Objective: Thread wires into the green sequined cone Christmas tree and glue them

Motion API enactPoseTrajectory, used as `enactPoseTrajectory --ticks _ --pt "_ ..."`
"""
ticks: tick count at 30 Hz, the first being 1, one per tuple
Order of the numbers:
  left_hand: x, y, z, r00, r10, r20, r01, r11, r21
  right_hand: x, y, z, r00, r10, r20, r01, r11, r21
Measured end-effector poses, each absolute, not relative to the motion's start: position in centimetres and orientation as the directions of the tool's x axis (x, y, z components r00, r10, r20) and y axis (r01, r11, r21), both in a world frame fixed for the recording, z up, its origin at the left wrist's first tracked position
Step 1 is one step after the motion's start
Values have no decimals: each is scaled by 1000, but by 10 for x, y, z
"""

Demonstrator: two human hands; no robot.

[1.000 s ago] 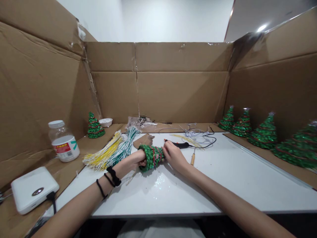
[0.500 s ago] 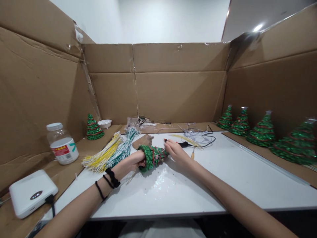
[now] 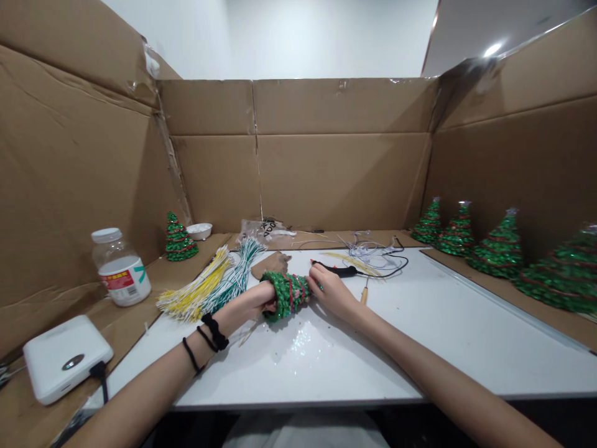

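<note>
A small green Christmas tree with red trim lies on its side above the white tabletop, its wide base to the left. My left hand reaches into the hollow base and holds the tree from within; most of its fingers are hidden. My right hand is closed round the narrow tip at the other end, covering it. Just behind the right hand lies a black corded tool with an orange tip. A wooden-handled awl-like tool rests beside that hand.
Bundles of yellow-white and green-white stems lie left. Finished-looking trees line the right side; another tree stands left near a jar and a white box. Cardboard walls surround the table. Glitter is scattered in front.
My right hand has shifted slightly, covering the tree's tip more, and the black tool behind it shows more fully. My left hand stays inside the base. The view has moved a little.
</note>
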State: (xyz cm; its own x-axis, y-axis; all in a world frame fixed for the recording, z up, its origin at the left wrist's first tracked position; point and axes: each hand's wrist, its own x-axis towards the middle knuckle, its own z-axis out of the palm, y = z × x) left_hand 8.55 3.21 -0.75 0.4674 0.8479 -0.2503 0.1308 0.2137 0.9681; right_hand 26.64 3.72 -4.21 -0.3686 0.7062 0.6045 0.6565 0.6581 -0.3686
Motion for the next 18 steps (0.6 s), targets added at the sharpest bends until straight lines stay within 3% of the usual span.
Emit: enactPoseTrajectory --ticks 4,7,12,18 --pt "83 33 -7 467 849 -247 108 223 969 284 47 -35 -342 751 564 659 620 -426" --pt "78 39 -10 464 849 -254 62 256 965 310 60 -34 -227 805 548 763 497 -414" --pt "75 46 -7 495 822 -281 -91 371 924 336 80 -48 -329 869 368 870 431 -240" --pt "77 36 9 549 802 -234 -249 424 871 336 85 -54 -329 879 345 877 420 -234"
